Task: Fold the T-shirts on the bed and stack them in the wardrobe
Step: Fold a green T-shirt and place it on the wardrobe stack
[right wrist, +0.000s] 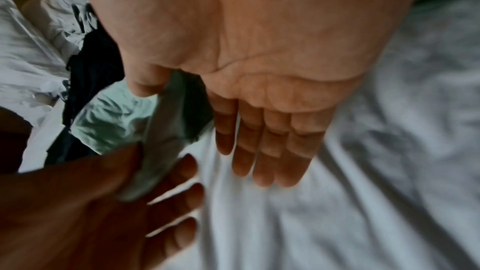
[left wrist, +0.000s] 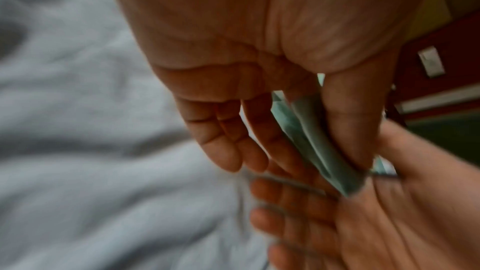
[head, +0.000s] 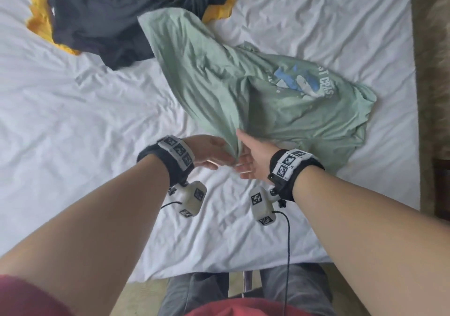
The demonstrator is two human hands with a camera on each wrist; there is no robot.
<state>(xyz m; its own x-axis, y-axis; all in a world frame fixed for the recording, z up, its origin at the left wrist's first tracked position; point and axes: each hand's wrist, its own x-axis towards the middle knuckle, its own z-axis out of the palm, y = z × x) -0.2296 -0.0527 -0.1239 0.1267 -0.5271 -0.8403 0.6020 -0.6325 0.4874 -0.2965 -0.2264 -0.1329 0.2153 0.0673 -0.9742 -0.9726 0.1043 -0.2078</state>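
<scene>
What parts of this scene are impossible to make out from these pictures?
- Yellow garment, head view: mostly covered by the black T-shirt.
- Print on the green T-shirt, head view: lettering lost in folds.
- Black T-shirt's print, head view: cut off by the top edge.
- Left hand and right hand, wrist views: blurred.
- Wardrobe: in no view.
</scene>
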